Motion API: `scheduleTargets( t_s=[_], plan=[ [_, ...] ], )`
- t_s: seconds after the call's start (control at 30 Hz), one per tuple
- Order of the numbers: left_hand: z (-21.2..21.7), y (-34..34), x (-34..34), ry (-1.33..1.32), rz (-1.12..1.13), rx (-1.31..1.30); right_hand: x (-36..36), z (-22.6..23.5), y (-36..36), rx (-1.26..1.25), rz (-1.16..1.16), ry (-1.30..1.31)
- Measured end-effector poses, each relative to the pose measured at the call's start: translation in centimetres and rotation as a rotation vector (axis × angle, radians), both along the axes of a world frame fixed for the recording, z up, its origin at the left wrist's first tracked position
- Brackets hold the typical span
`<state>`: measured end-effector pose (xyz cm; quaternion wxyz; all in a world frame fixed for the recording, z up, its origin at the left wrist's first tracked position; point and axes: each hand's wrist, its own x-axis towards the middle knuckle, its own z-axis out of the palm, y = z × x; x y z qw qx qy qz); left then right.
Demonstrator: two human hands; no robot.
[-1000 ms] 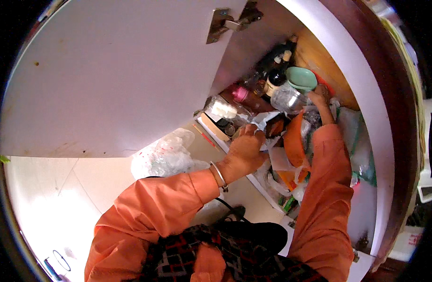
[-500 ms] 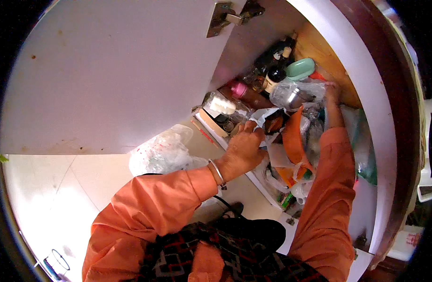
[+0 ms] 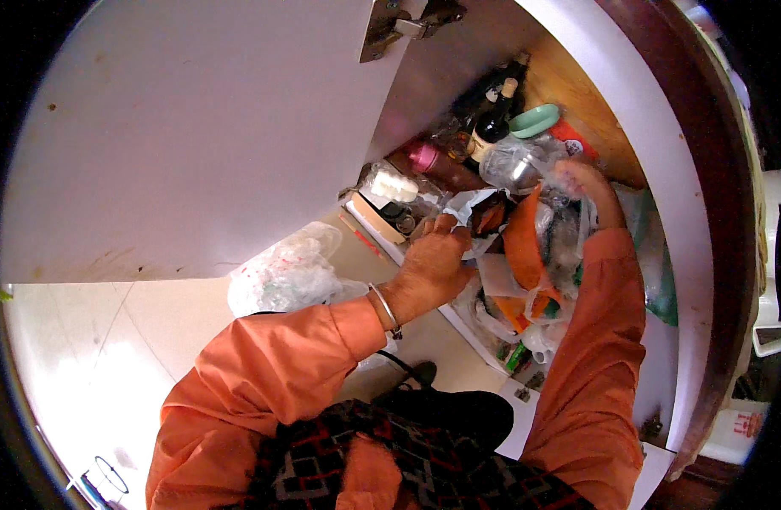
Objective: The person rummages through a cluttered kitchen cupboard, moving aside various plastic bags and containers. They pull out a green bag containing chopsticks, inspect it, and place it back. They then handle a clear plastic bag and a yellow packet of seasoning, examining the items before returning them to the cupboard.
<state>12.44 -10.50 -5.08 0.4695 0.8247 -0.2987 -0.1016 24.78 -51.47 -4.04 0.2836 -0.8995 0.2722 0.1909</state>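
Head view, low cupboard shelf (image 3: 577,127), door (image 3: 195,136) swung open at 10 o'clock.

Item 1: left hand (image 3: 433,268), one. Grip closed on the edge of a crumpled white-and-silver wrapper (image 3: 471,208) at the shelf front; a metal bangle (image 3: 383,308) sits on the wrist.

Item 2: right hand (image 3: 582,183), one. It is pushed in at 1 o'clock, against a clear plastic bag (image 3: 514,166); whether the grip is closed on that bag cannot be told, as the fingers are hidden.

Item 3: orange bag (image 3: 522,246), one, lying between the two hands among loose plastic.

Item 4: dark glass bottles (image 3: 491,127), two counted at 12 o'clock, possibly more behind.

Item 5: pink-capped bottle (image 3: 437,163), one, lying at 11 o'clock.

Item 6: pale green dish (image 3: 533,121), one, at the back.

Item 7: white plastic bag (image 3: 284,276), one, on the floor (image 3: 84,340) at 9 o'clock.

Handling note: the heap looks loose, so lifting wrappers slowly, with the right hand steadying the bottles, seems wise.
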Motion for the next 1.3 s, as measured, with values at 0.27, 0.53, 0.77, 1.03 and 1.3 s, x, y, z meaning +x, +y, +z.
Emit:
scheduleTargets(
  t_s=[0.27,0.53,0.77,1.03,1.3],
  plan=[
    [0.1,-0.3,0.2,0.005,-0.044,0.031,2.5,1.6,4.9,-1.113,0.506,-0.878],
    [-0.8,-0.5,0.0,-0.026,-0.018,0.028,3.9,-1.8,7.6,-0.858,0.308,-0.519],
    [-0.4,-0.6,-0.2,-0.003,-0.043,0.039,3.6,-1.3,0.1,-0.438,0.118,-0.975],
    [-1.0,-1.5,-0.5,-0.04,-0.044,-0.015,4.0,0.9,3.6,0.674,-0.099,-0.666],
    [-0.9,-0.8,0.1,-0.033,-0.004,0.05,4.9,-1.3,2.1,-0.086,-0.201,-0.832]
  ],
)
